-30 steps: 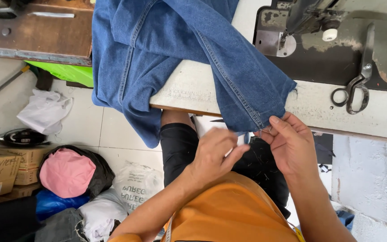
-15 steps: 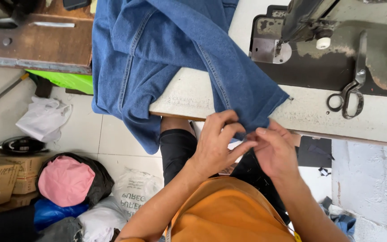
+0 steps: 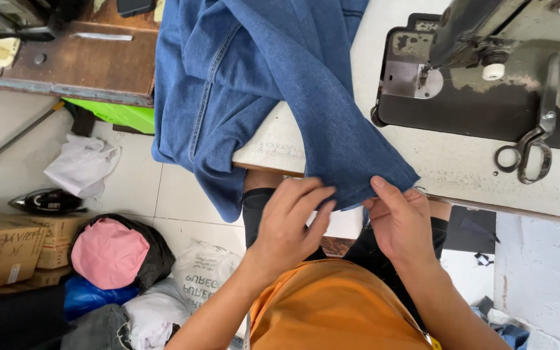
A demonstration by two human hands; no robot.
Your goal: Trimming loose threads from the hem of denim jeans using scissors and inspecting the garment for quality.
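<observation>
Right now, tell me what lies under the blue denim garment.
The denim garment drapes over the pale sewing table, whose edge shows beside it. Both hands, left hand and right hand, grip its hem. The table surface beneath stays covered.

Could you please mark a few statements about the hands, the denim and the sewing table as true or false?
1. Both hands, left hand and right hand, grip the hem of the blue denim garment. True.
2. The scissors are in the right hand. False: they lie on the sewing table, beside the sewing machine.
3. The denim hangs partly over the table's edge. True.
4. The black iron stands on the sewing table. False: it sits on the floor, near the cardboard boxes.
</observation>
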